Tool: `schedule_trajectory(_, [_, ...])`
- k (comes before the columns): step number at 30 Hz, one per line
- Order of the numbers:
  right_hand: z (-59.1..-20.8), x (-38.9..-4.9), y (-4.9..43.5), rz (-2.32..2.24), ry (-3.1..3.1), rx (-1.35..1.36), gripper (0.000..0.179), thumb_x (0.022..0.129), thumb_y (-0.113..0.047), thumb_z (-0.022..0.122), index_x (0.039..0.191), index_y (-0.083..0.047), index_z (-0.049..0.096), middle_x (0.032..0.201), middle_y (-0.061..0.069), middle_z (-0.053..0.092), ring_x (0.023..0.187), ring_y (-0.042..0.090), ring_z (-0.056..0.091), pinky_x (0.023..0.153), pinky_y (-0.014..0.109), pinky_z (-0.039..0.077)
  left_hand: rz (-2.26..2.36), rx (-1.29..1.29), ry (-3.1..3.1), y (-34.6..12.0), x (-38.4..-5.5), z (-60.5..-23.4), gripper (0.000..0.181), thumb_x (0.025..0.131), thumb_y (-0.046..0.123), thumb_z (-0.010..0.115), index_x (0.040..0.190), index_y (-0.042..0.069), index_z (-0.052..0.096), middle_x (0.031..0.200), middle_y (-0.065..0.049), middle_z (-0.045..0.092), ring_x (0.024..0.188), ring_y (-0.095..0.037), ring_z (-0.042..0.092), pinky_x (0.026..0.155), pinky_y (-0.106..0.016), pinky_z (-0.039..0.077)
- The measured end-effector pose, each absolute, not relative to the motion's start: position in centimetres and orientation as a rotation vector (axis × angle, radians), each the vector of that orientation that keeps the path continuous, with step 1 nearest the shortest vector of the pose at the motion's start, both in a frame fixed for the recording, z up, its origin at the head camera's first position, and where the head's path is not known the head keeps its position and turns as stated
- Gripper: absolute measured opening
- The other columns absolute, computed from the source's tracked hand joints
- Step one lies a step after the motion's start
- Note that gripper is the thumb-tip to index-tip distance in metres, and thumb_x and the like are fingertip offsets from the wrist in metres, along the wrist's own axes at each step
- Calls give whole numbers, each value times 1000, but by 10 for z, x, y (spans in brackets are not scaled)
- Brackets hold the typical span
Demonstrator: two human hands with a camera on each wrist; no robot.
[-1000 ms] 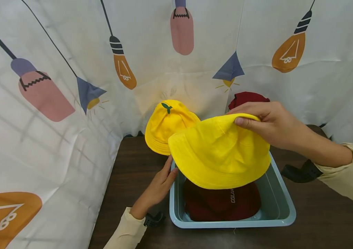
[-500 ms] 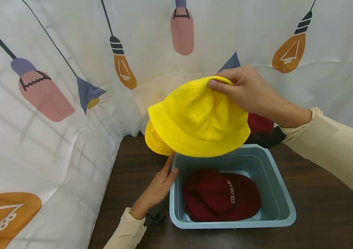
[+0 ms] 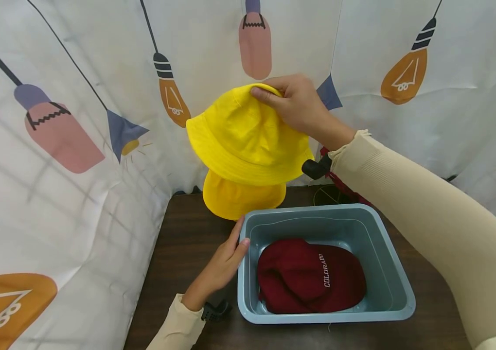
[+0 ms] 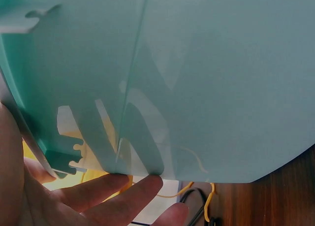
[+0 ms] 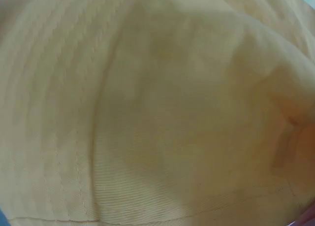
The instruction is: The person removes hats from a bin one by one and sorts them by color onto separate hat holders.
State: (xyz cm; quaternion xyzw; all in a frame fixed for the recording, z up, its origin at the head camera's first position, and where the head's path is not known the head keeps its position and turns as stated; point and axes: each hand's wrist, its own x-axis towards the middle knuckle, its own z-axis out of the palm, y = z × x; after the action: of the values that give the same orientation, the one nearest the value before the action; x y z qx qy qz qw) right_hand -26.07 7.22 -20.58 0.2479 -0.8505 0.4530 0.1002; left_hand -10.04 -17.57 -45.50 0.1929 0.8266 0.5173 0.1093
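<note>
A yellow bucket hat (image 3: pixel 248 136) hangs by its crown from my right hand (image 3: pixel 300 107), the thumb and fingers pinching the fabric. Just below and behind it stands a second yellow bucket hat (image 3: pixel 243 197), its upper part hidden by the held one. In the right wrist view the held hat (image 5: pixel 147 113) fills nearly everything. My left hand (image 3: pixel 219 265) holds the left side of a light blue plastic basin (image 3: pixel 327 318), thumb at the rim; in the left wrist view its fingers (image 4: pixel 118 196) touch the basin's outer wall (image 4: pixel 221 113). Inside the basin lies a dark red cap (image 3: pixel 309 277) lettered COLORADO.
Behind the right sleeve (image 3: pixel 388 184), something dark red (image 3: pixel 344 187) shows in part near a thin wire ring. A white curtain with lamp prints (image 3: pixel 213 48) rises behind and left of the dark wooden table (image 3: pixel 186 233).
My right hand has lifted the yellow bucket hat up and leftward from over the basin to above the second yellow hat, uncovering the red cap. The left hand stays at the basin.
</note>
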Motion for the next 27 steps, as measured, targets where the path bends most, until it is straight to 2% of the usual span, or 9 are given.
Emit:
schedule_trajectory(10, [-240,-292,39,1209,-2542,711,36,99,-45,62,123,-23,76,115,-4,76,91,8,65,84,22,56,1518,527,2426,-175,-100,-456,67,111,35,40,166,26,3,171,5,17,147,-28,41,110,-55,46])
schedule_trajectory(17, [-276,-301,26,1054,-2634,694,36,98,-48,63,126,-29,75,122,-5,75,108,14,66,90,36,53,1514,546,2423,-174,-101,-456,67,111,34,40,166,25,2,172,2,17,147,-31,41,110,-56,46])
schedule_trajectory(22, [-296,-301,17,1081,-2658,691,34,97,-49,63,123,-30,76,121,-5,75,109,15,65,90,43,49,1506,565,2429,-175,-101,-457,66,112,31,39,166,24,2,171,-3,19,145,-35,44,107,-56,48])
schedule_trajectory(27, [-309,-298,8,1063,-2696,687,34,96,-51,64,124,-35,75,120,-7,74,108,14,64,89,47,41,1505,558,2428,-176,-102,-457,66,112,33,39,166,25,2,171,-1,19,147,-33,42,111,-57,44])
